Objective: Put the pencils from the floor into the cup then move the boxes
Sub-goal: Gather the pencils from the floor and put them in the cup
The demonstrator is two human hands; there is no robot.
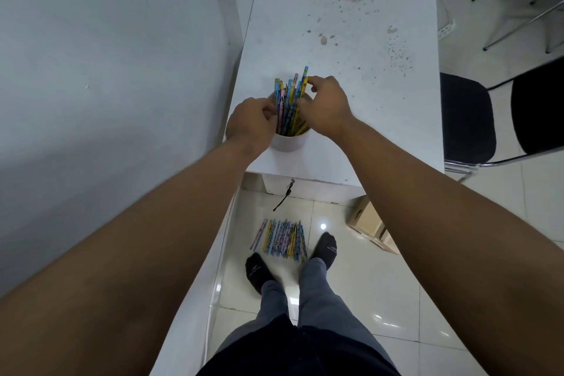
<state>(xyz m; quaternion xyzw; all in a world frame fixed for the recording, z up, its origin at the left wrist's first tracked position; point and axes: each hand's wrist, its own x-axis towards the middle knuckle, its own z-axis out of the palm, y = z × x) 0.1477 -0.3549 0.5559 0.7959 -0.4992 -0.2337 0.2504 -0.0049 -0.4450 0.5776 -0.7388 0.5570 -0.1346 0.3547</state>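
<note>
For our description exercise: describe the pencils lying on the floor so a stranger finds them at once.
Start at the long white table. On the shiny floor tiles below its near end, just ahead of the person's black socks, lies a row of patterned pencils. Unlike those standing in the white cup, these lie flat, side by side.

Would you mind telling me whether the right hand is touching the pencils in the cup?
Touching. The head view shows the right hand pinching the upper ends of the pencils standing in the white cup.
</note>
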